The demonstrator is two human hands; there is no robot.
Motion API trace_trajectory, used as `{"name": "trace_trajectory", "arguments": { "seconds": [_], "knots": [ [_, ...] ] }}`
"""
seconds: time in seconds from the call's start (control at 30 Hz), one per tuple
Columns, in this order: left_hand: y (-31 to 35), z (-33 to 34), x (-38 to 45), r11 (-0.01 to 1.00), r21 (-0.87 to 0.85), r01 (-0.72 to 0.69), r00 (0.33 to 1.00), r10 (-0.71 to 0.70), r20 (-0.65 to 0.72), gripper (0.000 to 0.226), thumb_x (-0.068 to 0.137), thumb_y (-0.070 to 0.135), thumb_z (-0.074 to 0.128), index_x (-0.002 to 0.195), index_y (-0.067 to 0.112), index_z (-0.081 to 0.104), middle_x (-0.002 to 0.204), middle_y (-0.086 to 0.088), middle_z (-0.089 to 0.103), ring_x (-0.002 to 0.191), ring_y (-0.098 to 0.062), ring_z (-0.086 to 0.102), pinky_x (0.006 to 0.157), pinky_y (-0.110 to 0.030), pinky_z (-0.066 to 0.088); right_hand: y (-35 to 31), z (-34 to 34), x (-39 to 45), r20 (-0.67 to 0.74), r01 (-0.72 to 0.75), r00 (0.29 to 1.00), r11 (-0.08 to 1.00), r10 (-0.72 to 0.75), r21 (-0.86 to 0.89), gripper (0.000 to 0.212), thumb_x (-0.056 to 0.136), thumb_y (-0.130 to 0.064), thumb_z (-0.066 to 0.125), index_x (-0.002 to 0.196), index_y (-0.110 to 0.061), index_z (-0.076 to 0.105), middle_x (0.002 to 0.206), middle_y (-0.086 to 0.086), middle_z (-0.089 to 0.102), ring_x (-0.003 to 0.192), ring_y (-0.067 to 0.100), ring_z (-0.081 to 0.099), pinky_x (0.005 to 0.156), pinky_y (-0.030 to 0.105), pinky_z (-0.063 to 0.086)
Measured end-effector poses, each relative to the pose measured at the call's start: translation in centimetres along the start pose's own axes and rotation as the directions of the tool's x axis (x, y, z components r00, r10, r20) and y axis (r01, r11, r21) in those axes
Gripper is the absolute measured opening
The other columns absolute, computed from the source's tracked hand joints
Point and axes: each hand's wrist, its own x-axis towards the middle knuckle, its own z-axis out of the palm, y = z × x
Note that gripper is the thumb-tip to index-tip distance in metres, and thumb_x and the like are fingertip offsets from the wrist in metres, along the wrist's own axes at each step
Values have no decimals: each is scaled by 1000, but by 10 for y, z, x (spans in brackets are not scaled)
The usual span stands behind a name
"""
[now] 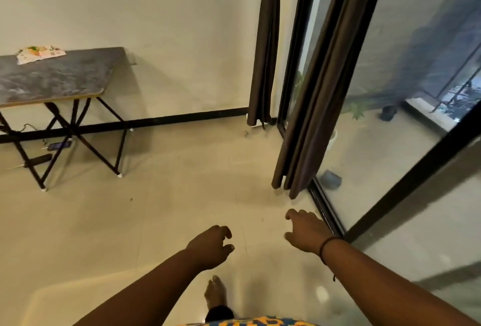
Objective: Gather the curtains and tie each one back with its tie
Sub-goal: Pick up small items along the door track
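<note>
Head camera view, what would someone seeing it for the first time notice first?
Two long dark brown curtains: the near curtain hangs loose against the glass sliding door on the right, the far curtain in the corner. Both bare hands reach forward empty, left hand and right hand. A grey marble-patterned folding table stands by the left wall.

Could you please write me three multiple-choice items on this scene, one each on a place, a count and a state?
1. Where does the patterned cloth lie?
A on the folding table
B on the floor
C over a curtain

2. How many dark curtains hang by the glass door?
A one
B two
C four

3. What do the hands hold?
A a tie
B a curtain
C nothing

Answers: 1 A, it rests at the table's far corner. 2 B, the far curtain and the near curtain. 3 C, the left hand and right hand hover open and empty.
</note>
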Motion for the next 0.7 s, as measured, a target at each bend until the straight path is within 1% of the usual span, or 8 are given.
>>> {"name": "trace_trajectory", "arguments": {
  "seconds": [0.17,0.27,0.37,0.43,0.5,0.57,0.63,0.7],
  "knots": [
    [-11,-80,119,995,70,-77,995,73,63,41,93,44,47,129,25,46,131,3,49,114,-17,53,94,-29,42,-1,-42,95,37,-74,996,997,75,-36,53,86,-40,55,134,-25,38,137,5,44,124,27,43,101,38,40],
    [-8,-135,189,984,122,-128,990,119,77,41,93,44,48,129,24,46,131,1,50,115,-17,53,94,-28,42,-1,-75,146,-6,-120,993,992,120,41,48,86,-39,56,130,-26,43,135,3,48,122,25,46,100,37,41],
    [-2,-175,266,976,152,-158,985,145,99,42,93,43,48,128,21,47,130,-1,52,115,-19,53,93,-28,42,5,-101,200,-33,-161,985,969,170,186,39,84,-37,58,120,-25,50,124,2,56,114,22,53,95,36,46],
    [5,-189,302,977,146,-158,984,143,105,41,93,43,49,128,21,48,128,-2,53,115,-18,53,93,-27,41,5,-112,224,-52,-148,985,960,165,236,37,84,-35,57,119,-24,51,120,1,58,110,20,55,93,34,48],
    [18,-199,357,974,148,-170,980,151,131,41,93,43,49,127,21,48,127,-2,54,114,-18,54,94,-27,41,15,-125,268,-87,-130,984,959,156,252,37,88,-32,54,123,-23,49,121,1,56,112,19,54,95,32,48],
    [31,-206,404,973,158,-169,976,143,163,41,92,44,49,127,22,48,127,-1,53,114,-18,54,94,-27,42,23,-143,317,-122,-56,989,980,80,189,42,91,-27,50,132,-22,43,128,3,50,117,22,49,99,36,45],
    [45,-218,441,964,196,-178,969,138,204,42,92,44,50,128,22,47,129,0,52,115,-17,54,94,-28,43,29,-166,364,-105,45,994,998,-41,32,48,90,-22,50,136,-21,38,131,5,46,120,26,43,99,40,41],
    [56,-233,474,952,248,-181,961,118,248,42,93,44,49,129,23,46,131,0,51,117,-18,53,96,-30,43,36,-190,407,-102,64,992,996,-70,-55,52,87,-18,52,136,-19,35,129,8,44,117,28,41,98,41,37]
  ]
}}
